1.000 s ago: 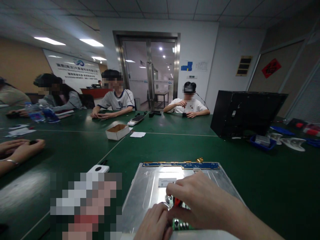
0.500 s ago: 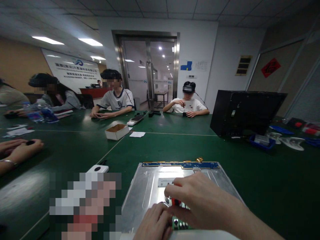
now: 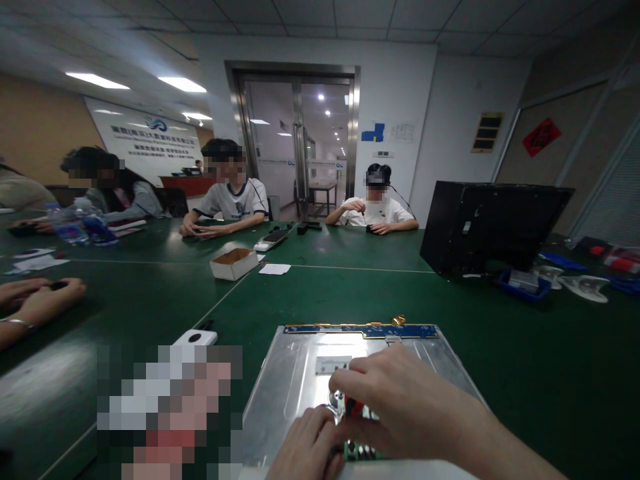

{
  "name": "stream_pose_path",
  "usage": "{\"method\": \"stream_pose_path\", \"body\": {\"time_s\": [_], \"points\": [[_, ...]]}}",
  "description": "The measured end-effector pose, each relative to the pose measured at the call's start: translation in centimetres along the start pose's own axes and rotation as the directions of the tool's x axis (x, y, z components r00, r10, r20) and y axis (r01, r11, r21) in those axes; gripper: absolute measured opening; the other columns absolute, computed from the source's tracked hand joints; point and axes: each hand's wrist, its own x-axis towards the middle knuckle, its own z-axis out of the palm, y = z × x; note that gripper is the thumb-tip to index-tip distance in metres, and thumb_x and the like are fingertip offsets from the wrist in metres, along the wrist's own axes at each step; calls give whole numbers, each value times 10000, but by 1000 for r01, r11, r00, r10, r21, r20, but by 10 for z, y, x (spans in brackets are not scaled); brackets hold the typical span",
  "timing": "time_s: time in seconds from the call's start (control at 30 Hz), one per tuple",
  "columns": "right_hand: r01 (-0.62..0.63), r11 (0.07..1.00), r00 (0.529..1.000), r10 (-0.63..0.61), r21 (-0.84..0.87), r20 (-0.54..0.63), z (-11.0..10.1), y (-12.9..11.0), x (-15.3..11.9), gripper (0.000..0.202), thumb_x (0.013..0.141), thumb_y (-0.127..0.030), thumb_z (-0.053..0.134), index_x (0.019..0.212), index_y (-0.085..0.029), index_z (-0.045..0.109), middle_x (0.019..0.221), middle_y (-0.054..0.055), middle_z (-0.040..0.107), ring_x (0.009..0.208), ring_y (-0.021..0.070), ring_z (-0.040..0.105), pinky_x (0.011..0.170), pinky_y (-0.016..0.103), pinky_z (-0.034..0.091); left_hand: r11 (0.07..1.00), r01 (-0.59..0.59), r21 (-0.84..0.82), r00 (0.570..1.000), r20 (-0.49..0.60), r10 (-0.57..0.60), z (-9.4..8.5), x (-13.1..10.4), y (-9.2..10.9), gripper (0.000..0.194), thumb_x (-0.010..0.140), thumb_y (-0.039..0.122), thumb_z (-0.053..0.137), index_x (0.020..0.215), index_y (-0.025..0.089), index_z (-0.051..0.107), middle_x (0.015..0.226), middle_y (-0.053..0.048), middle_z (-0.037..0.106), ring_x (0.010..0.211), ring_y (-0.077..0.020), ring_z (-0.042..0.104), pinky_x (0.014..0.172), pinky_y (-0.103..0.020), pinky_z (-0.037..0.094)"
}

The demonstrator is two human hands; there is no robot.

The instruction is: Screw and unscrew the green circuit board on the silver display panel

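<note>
A flat silver metal panel [image 3: 290, 380] lies in front of me, with a narrow blue circuit strip [image 3: 330, 329] along its far edge. On its near part sits a green circuit board [image 3: 361, 451], largely covered by my hands. Bent over the board, my right hand [image 3: 395, 393] grips a red-and-black handle [image 3: 353, 406] that looks like a screwdriver's; its tip is hidden. My left hand [image 3: 309, 443] rests at the board's left side, fingers curled together close to the handle. Whatever these fingers hold is out of sight.
A large black monitor-like casing [image 3: 495, 223] stands at the right, beside a blue tray [image 3: 524, 285]. A small white box [image 3: 233, 264] sits ahead on the green table [image 3: 350, 293]. Left of the panel lies a white device [image 3: 197, 337], partly blurred out. Several people work around the table.
My right hand has shifted very slightly, and the red-and-black handle shows at a somewhat different angle. The left hand and the panel stay in place.
</note>
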Motion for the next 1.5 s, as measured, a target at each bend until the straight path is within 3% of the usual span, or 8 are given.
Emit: {"method": "stream_pose_path", "body": {"time_s": [0.13, 0.2, 0.47, 0.67, 0.8, 0.93, 1.33, 1.5], "points": [[20, 1000, 1000, -20, -8, -15, 0, -1, -1, 55, 862, -269, 540, 880, -217, 540, 809, -28, 658, 618, 120, 552, 484, 277, 212, 998, -55, 32, 998, -4, 55, 2, -3, -5, 174, 883, 240, 554, 1049, 220, 602, 1035, -83, 629, 870, -219, 605, 707, -287, 527], [42, 999, 999, -42, 10, -12, 0, -1, -2, 98, 825, -241, 541, 919, -218, 525, 832, -25, 653, 620, 118, 542, 479, 271, 219, 997, -69, 37, 998, -2, 69, 3, -3, -5, 163, 880, 230, 552, 1036, 218, 600, 1032, -83, 631, 877, -221, 606, 715, -293, 524], [25, 999, 1000, -25, 22, 4, -1, 0, -1, 232, 887, -455, 546, 899, -224, 531, 819, -22, 667, 632, 131, 577, 494, 277, 228, 1000, 12, 8, 1000, -4, -12, -2, 3, 3, 115, 861, 249, 583, 967, 241, 625, 943, -42, 641, 814, -222, 617, 679, -282, 526], [22, 1000, 1000, -22, 1, -9, 0, 0, -1, 88, 840, -248, 524, 921, -216, 516, 833, -17, 665, 626, 126, 565, 481, 275, 229, 998, -51, 25, 998, 26, 50, -2, 0, 0, 183, 846, 180, 575, 1023, 224, 582, 1042, -70, 627, 883, -220, 610, 721, -293, 517], [36, 999, 999, -37, 25, 5, -1, 0, -1, 166, 789, -255, 552, 938, -206, 499, 863, 3, 658, 648, 136, 573, 489, 269, 255, 999, -41, 5, 999, 27, 40, -3, 2, 1, 178, 851, 158, 552, 1016, 221, 575, 1007, -63, 628, 872, -215, 610, 723, -291, 509], [11, 999, 1000, -11, 33, -1, 0, 1, -1, 133, 851, -323, 550, 920, -215, 515, 852, -4, 673, 658, 144, 597, 499, 275, 242, 999, -42, 22, 999, 9, 42, -3, 2, 1, 185, 869, 200, 565, 1052, 219, 580, 1014, -70, 629, 873, -220, 606, 711, -289, 508], [-13, 1000, 1000, 13, 22, -22, 0, 1, 0, 115, 853, -256, 525, 958, -211, 534, 832, -1, 690, 650, 147, 603, 513, 272, 269, 1000, -15, -22, 1000, 19, 15, 5, -3, -3, 111, 914, 239, 487, 930, 201, 591, 924, -70, 623, 830, -215, 582, 713, -302, 485], [-2, 999, 1000, 2, 36, -14, 1, 1, -1, 108, 859, -261, 525, 954, -211, 525, 848, 2, 689, 659, 146, 601, 515, 267, 261, 1000, -27, 2, 1000, 16, 27, 2, -2, -1, 123, 902, 228, 519, 999, 205, 592, 963, -71, 625, 841, -216, 591, 715, -297, 491]]}}
